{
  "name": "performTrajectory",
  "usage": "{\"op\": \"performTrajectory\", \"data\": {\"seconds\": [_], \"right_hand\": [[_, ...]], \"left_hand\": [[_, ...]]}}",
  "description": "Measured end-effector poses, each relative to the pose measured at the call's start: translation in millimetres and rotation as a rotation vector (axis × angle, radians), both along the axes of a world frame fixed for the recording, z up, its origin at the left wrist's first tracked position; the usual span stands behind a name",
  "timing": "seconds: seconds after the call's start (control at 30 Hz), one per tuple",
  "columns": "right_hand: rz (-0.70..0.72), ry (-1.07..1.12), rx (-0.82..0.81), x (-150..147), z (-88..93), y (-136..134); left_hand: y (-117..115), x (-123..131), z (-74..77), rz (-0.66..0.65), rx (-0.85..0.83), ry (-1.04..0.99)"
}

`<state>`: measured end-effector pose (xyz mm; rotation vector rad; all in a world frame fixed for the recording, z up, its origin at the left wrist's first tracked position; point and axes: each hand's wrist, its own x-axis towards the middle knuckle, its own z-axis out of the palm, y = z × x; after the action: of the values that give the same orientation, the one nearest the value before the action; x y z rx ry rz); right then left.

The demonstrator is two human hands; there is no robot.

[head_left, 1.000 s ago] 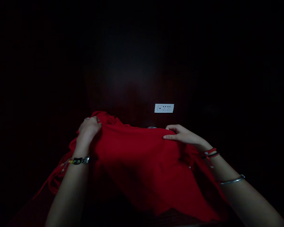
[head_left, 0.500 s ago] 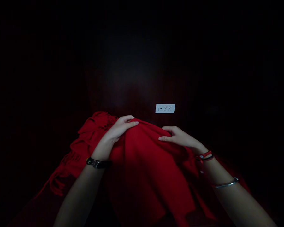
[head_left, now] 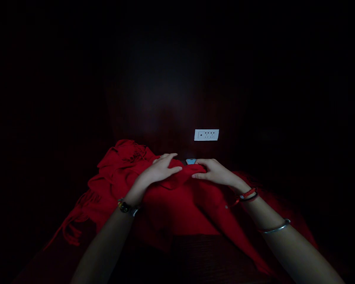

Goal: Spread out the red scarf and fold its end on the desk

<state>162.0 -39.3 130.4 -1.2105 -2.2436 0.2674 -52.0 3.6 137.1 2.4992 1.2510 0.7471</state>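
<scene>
A red scarf [head_left: 192, 219] with fringe along its left side lies in loose folds on a dark surface. My left hand [head_left: 161, 169] rests at the bunched upper part of the scarf, its thumb and fingers spread apart. To the right, my right hand [head_left: 214, 171] has a fold of the scarf between its thumb and fingers. The left part of the scarf is heaped up, with long tassels hanging toward me. Just behind the folds, close to my right fingertips, a small light-blue flat object [head_left: 191, 161] shows; its kind is unclear.
A white wall socket plate [head_left: 206, 135] is set in the dark wall behind the scarf. A dark, ribbed-looking surface [head_left: 201, 256] shows at the near edge of the cloth. Deep shadow hides the surroundings on both sides.
The raised middle of the scarf has come down and its near part has drawn back, baring the dark surface. My left hand has moved right and opened; the light-blue object has come into view.
</scene>
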Motion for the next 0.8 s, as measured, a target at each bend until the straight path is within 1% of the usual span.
{"op": "performTrajectory", "data": {"seconds": [0.07,0.1,0.17,0.27,0.33,0.4,0.47,0.53,0.6,0.63,0.67,0.7,0.73,0.8], "right_hand": [[0.047,0.003,-0.003,-6.3,4.6,-8.6],[0.063,0.015,-0.019,-6.6,7.4,-13.1],[0.081,0.051,-0.07,-3.2,13.4,-21.0],[0.096,0.09,-0.142,6.8,20.6,-27.4],[0.075,0.083,-0.151,14.5,22.4,-27.1],[0.005,0.04,-0.123,23.0,21.6,-24.4],[-0.092,-0.021,-0.081,31.6,18.7,-20.9],[-0.178,-0.079,-0.047,37.4,14.9,-18.1],[-0.216,-0.115,-0.019,37.3,11.5,-16.7],[-0.217,-0.125,0.002,34.5,10.3,-16.4],[-0.205,-0.128,0.027,30.0,9.3,-16.3],[-0.179,-0.126,0.054,24.1,8.6,-16.3],[-0.145,-0.119,0.086,17.6,8.1,-16.5],[-0.08,-0.093,0.144,4.8,7.7,-17.8]], "left_hand": [[-7.7,16.1,-1.6,-0.268,-0.07,-0.009],[-9.9,18.8,-1.0,-0.341,-0.109,-0.016],[-12.4,17.1,2.7,-0.393,-0.146,-0.044],[-14.7,8.1,12.6,-0.361,-0.079,-0.082],[-15.1,1.2,19.7,-0.312,0.029,-0.047],[-11.5,-9.6,25.6,-0.234,0.164,0.024],[-2.8,-26.6,29.2,-0.105,0.277,0.092],[7.9,-46.3,29.9,0.082,0.32,0.163],[14.7,-59.5,27.6,0.262,0.295,0.24],[14.9,-60.8,25.7,0.329,0.25,0.276],[12.6,-57.6,23.3,0.354,0.198,0.304],[8.0,-50.3,20.6,0.353,0.124,0.325],[1.9,-39.6,17.8,0.283,0.072,0.324],[-11.5,-13.5,12.0,-0.035,0.07,0.25]]}}
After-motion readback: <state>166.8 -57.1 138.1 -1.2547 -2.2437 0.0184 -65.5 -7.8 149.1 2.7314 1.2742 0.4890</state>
